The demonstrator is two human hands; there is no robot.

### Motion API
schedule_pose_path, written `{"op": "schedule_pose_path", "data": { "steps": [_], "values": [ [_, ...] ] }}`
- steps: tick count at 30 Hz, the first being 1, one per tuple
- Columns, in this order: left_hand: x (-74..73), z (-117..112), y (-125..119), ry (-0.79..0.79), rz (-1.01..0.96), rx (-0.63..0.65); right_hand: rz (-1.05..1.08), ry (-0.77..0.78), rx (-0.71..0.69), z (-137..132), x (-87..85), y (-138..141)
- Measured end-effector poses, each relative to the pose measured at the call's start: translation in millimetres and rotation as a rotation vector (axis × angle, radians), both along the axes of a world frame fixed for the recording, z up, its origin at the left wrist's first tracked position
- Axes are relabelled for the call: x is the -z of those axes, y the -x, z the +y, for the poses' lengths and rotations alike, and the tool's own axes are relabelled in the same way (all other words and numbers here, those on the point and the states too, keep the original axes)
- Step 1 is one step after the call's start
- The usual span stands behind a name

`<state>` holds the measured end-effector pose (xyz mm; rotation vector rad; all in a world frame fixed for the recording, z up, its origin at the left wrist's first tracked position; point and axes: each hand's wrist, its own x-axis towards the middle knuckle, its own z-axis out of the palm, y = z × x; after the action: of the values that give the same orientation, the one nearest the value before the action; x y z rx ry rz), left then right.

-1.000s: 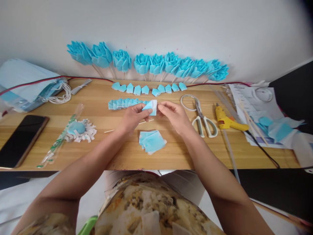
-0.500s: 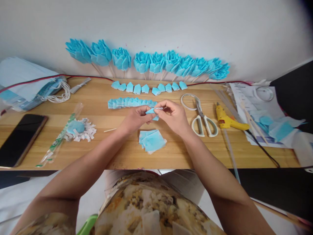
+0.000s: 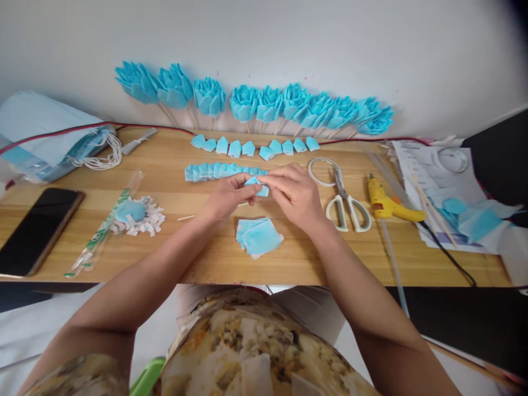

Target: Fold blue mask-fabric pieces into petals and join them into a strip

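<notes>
Between my two hands is a small folded piece of blue fabric [image 3: 261,190], partly covered by fingers. My left hand [image 3: 226,195] pinches its left side, thumb on top. My right hand [image 3: 295,192] grips its upper right part with fingertips pressed together. Just below lies a loose stack of blue fabric squares [image 3: 260,237]. Behind my hands runs an overlapping row of folded blue petals [image 3: 218,170]. Farther back, a spaced row of pointed blue petals [image 3: 235,148] lies along the cable. A thin stick shows partly under my left hand.
Blue flowers on sticks [image 3: 209,96] lean on the wall. To the right are scissors [image 3: 346,201], a tape roll [image 3: 324,171] and a yellow glue gun [image 3: 388,203]. Leftward lie a phone [image 3: 39,231], white scraps with a blue disc [image 3: 131,212], and bagged masks [image 3: 49,137].
My right fingers have shifted over the fabric piece and now lie flatter across its top edge. The piece has turned so its blue face shows more. The whole view has shifted slightly.
</notes>
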<state>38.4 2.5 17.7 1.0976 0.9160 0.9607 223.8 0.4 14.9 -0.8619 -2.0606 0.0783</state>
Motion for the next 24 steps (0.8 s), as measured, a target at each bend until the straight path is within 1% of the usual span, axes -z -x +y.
{"op": "schedule_pose_path", "data": {
  "steps": [6,9,13,15,16,18,21,24],
  "values": [
    [0.7,0.0,-0.3,-0.015,-0.027,0.003,0.001,-0.019,0.008,2.1,3.7,-1.2],
    [1.5,0.0,-0.8,-0.015,-0.027,0.008,0.014,-0.004,0.005,2.4,4.2,-1.8],
    [5.7,0.7,-0.2,-0.015,-0.034,-0.01,0.009,0.092,0.035,0.5,2.0,-0.8],
    [7.1,1.3,0.2,-0.031,-0.029,-0.015,0.039,0.152,0.024,-1.2,-0.7,0.3],
    [7.4,1.6,0.4,-0.035,-0.021,-0.019,0.076,0.197,0.016,-2.1,-2.3,0.6],
    [6.9,2.2,0.5,-0.034,-0.002,-0.035,0.195,0.34,0.012,-3.1,-5.2,0.5],
    [5.4,2.6,0.3,-0.043,0.015,-0.062,0.43,0.624,0.009,-2.1,-7.0,-1.8],
    [3.2,1.8,0.1,-0.078,0.045,-0.067,0.592,0.902,-0.042,-0.1,-6.3,-3.8]
  ]
}}
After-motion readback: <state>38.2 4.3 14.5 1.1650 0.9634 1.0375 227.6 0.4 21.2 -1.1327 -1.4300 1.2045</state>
